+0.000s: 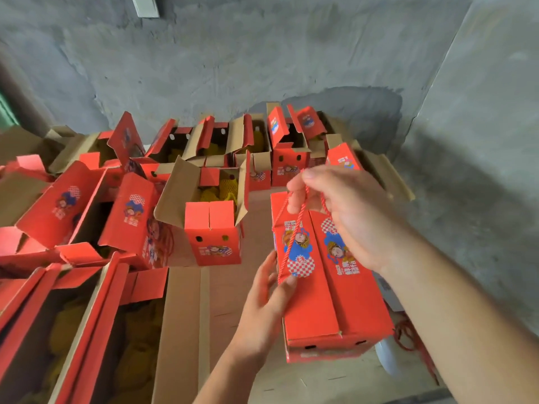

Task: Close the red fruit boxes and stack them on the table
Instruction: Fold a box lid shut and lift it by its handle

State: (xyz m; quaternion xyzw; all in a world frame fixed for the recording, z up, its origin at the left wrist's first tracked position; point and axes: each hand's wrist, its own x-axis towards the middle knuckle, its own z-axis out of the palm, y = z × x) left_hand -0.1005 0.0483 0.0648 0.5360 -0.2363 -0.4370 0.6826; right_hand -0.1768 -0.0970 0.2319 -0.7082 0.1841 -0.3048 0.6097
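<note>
Closed red box [329, 284], long axis away from person, flaps up

A closed box [329, 275] is set at the right of the table [186, 322], with the cord handle [294, 228] lifted above its top. The left hand [262, 304] is placed against its left side, the right hand [344, 214] above its far end. An open box [214, 228] is found just to its left. Further open boxes [204, 141] are ranged behind, along the wall [233, 53], and more are crowded at the left.
</note>
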